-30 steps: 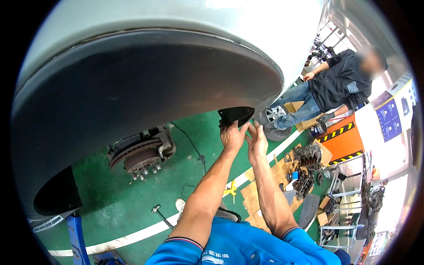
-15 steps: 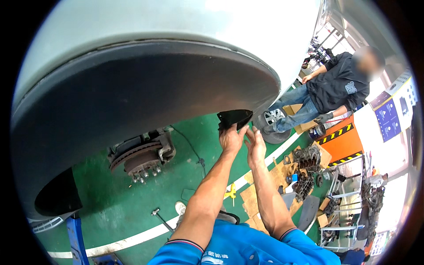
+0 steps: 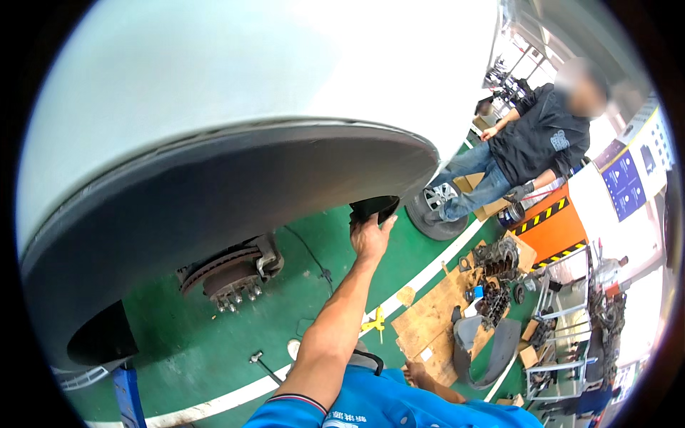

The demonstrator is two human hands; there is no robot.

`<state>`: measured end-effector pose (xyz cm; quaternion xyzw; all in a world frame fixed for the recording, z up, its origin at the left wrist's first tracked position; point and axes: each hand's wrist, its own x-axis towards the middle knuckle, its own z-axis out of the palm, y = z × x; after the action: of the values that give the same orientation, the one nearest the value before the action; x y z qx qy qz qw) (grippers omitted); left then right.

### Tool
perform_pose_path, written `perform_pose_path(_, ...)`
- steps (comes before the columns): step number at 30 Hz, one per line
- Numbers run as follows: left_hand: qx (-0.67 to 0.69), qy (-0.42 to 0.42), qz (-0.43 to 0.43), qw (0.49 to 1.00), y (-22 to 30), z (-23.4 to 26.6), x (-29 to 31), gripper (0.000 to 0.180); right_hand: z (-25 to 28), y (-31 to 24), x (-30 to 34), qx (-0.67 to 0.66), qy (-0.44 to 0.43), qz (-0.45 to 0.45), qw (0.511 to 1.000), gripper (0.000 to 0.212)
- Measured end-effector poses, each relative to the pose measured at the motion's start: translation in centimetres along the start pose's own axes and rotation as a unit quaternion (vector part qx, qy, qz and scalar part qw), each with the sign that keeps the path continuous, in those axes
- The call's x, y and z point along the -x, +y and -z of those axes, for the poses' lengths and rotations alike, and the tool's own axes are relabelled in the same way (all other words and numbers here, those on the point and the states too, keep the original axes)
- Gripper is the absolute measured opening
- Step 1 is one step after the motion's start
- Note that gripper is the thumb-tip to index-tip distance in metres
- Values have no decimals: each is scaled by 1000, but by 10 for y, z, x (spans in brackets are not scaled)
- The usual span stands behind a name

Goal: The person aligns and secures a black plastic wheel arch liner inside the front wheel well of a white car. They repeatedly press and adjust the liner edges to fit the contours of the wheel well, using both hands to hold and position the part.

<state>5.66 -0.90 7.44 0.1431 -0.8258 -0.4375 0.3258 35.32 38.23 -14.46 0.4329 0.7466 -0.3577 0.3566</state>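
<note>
My left hand [image 3: 371, 239] reaches up to the front lower corner of a vehicle's black wheel-arch liner [image 3: 235, 164]. Its fingers are closed on a black plastic flap [image 3: 375, 207] there, with the thumb sticking out to the right; the fingertips are partly hidden by the flap. Down by my waist is my right hand [image 3: 415, 372], dim and partly covered by the blue shirt. What its fingers do cannot be made out. Below the arch hangs a brake disc [image 3: 235, 274] with exposed wheel studs.
A co-worker [image 3: 539, 143] stands at the right beside a wheel [image 3: 437, 210]. Engine parts [image 3: 496, 257] lie on cardboard [image 3: 428, 328], near a grey curved liner [image 3: 489, 357]. A yellow tool [image 3: 374, 323], a hammer-like tool [image 3: 265, 365] and a blue lift post [image 3: 128, 399] are below.
My right hand has dropped away from beside the flap down to my waist. My left hand stays at the flap. The view has tilted, so the car body shows larger.
</note>
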Motion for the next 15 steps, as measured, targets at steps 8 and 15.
perform_pose_path(8, 50, -14, 14, 999, -5, -8, 4, 58, -26, 30, -9, -44, 17, 54, 997, 36)
perform_pose_path(15, 122, -64, -22, 990, 7, 8, -5, 51, -45, -84, 22, 87, 20, 271, 958, 55)
